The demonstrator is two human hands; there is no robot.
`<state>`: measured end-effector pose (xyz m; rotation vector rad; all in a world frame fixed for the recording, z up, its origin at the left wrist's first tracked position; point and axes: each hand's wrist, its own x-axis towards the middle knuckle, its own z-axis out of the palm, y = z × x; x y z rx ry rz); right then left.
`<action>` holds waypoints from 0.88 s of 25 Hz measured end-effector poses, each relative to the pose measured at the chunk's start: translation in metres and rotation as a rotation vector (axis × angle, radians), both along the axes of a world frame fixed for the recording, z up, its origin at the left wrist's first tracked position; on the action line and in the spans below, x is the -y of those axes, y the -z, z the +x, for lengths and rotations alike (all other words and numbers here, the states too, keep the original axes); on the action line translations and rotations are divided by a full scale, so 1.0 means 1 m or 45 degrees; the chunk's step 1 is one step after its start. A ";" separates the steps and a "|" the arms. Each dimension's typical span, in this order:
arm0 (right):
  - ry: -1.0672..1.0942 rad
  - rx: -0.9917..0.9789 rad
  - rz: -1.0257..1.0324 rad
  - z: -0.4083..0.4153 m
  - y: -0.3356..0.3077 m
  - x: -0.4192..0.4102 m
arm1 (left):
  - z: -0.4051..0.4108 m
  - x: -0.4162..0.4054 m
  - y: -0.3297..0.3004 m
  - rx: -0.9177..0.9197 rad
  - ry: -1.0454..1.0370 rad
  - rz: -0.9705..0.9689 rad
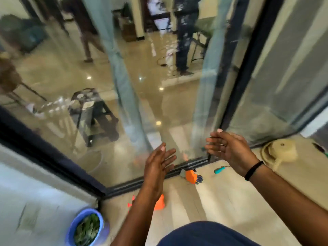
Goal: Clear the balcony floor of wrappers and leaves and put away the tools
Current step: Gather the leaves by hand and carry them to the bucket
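The balcony floor (221,197) lay pale and tiled beneath the person, running up to the dark sliding-door track (188,165) at the foot of the glass door (124,103); both hands were raised over it, apart from each other and holding nothing. The left hand (158,162) was held edge-on with its fingers straight and close together, pointing toward the glass; the right hand (225,148) faced it palm inward, fingers spread and relaxed, a black band (253,170) round its wrist; neither hand touched the glass or anything else.

On the floor, an orange glove with dark fingers (192,177) lay just beside the track, and a second orange glove (159,203) lay nearer the person, partly hidden behind the left forearm; a teal-handled tool (219,169) lay near the track under the right hand; its working end was too blurred to make out. A blue bucket (71,229) filled with green leaves (87,229) stood in the left corner against the white wall (35,192); a round beige object (278,151) sat on the floor at the right, by the door frame.

Open tile stretched between the gloves and the person; the wall closed the left side, the glass the front.
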<state>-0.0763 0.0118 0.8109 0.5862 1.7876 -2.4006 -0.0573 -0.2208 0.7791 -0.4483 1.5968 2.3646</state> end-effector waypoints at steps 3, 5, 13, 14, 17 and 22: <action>0.271 0.013 -0.098 0.040 0.013 -0.109 | -0.004 -0.119 0.008 0.026 0.256 -0.072; 0.440 0.071 -0.144 0.082 0.030 -0.189 | 0.003 -0.215 0.014 0.061 0.423 -0.133; 1.191 0.167 -0.282 0.222 0.077 -0.426 | 0.043 -0.500 0.047 0.024 1.129 -0.284; 1.248 0.178 -0.290 0.234 0.080 -0.446 | 0.045 -0.527 0.049 0.023 1.202 -0.304; 1.381 0.208 -0.323 0.252 0.094 -0.493 | 0.049 -0.590 0.057 -0.029 1.425 -0.398; 1.471 0.371 -0.411 0.257 0.152 -0.571 | 0.048 -0.711 0.102 -0.008 1.641 -0.548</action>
